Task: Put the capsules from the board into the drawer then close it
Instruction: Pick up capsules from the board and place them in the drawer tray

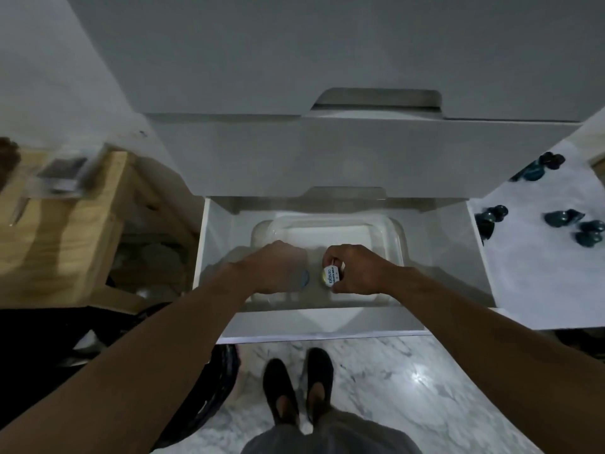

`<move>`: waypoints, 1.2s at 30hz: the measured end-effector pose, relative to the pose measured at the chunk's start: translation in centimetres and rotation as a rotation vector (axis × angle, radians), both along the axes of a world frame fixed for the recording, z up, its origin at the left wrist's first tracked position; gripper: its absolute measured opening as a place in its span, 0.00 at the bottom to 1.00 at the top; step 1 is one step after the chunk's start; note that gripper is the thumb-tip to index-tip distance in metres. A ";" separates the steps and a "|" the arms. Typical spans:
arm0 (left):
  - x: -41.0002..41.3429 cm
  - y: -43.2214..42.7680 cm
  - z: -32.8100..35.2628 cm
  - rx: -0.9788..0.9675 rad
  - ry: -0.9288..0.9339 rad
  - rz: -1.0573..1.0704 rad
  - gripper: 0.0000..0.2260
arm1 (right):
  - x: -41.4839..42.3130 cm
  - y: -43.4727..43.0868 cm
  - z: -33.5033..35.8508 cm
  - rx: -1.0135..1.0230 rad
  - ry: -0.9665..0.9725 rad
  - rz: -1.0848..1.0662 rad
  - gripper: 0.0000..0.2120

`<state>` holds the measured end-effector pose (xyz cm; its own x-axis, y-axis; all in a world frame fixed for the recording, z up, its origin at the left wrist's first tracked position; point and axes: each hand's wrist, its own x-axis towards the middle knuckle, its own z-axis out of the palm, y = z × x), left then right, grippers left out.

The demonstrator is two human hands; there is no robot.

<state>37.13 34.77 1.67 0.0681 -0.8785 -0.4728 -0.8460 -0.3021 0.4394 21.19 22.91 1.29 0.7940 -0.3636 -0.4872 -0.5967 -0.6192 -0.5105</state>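
Observation:
The white drawer stands pulled out below me, with a clear plastic container inside it. My right hand is over the container and grips a capsule with a white printed lid. My left hand is beside it, palm down, fingers curled; a bluish capsule shows at its edge, and whether the hand holds it is unclear. Several dark blue capsules lie on the white board at the right.
Closed white drawer fronts rise above the open one. A wooden stand is at the left with dark items under it. My feet are on the marble floor just before the drawer front.

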 end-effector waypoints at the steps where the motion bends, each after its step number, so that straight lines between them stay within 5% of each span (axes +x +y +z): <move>1: 0.1 0.0 -0.1 0.004 0.005 0.005 0.18 | 0.1 0.0 -0.1 0.009 0.001 -0.001 0.18; 18: -0.2 -0.7 -0.1 0.128 -0.002 0.034 0.11 | 0.5 0.2 0.0 0.220 0.072 -0.085 0.09; 36: -0.7 0.6 0.8 0.168 -0.183 -0.009 0.13 | 2.5 2.6 0.1 0.185 0.134 0.052 0.15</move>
<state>36.44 35.40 2.52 0.1586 -0.7897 -0.5927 -0.9098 -0.3500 0.2229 23.67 25.52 1.43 0.7332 -0.2186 -0.6440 -0.6365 -0.5539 -0.5367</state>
